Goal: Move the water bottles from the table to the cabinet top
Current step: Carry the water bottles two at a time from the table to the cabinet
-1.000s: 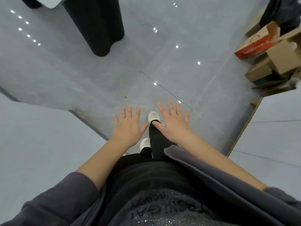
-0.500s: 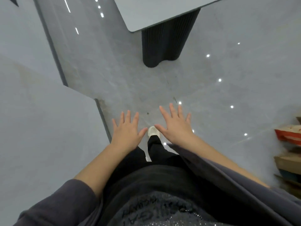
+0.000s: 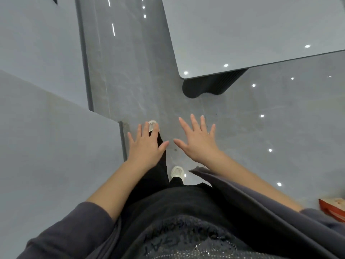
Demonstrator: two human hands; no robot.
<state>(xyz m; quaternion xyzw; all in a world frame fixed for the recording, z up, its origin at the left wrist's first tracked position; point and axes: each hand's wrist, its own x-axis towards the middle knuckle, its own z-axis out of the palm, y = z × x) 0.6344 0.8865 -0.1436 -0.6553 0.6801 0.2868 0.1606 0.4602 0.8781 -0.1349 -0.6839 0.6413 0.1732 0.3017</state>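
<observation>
We see a glossy grey floor (image 3: 145, 75) dotted with small white light reflections, a dark skirting strip (image 3: 85, 53) along its left edge, and a red carton (image 3: 334, 208) cut off at its lower right edge

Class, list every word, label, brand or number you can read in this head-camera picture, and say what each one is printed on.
Pale lettering on the person's dark top: upside down to the camera and blurred, not readable.
Markings on the red box at the right edge: too blurred to read.
Nothing else in view bears text.
</observation>
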